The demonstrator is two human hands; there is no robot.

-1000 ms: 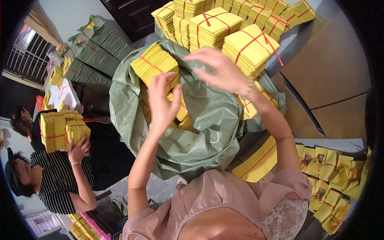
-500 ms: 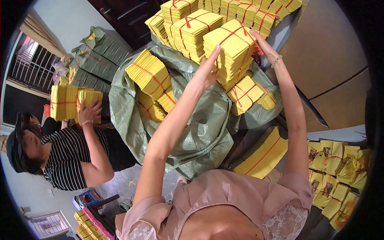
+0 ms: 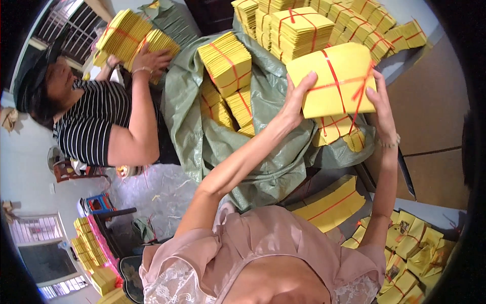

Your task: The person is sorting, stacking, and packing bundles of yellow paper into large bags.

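Observation:
Between my two hands is a thick bundle of yellow paper, tied crosswise with red ribbon and tilted with its broad face up. My left hand grips its left side, thumb on the top face. On the opposite side my right hand holds it, thumb near the ribbon's loose ends. Below the bundle, smaller tied yellow packets lie on the green woven sack. Inside the sack's mouth, to the left, sit more tied yellow bundles.
At the left, a person in a striped shirt carries yellow bundles. Tied stacks stand behind the sack. A long yellow stack lies near my body, with more packets at lower right. Scraps litter the floor.
My hands have lifted the bundle off the pile and drawn it right and nearer, tipping it. The other person has moved their bundles toward the sack. My view has shifted.

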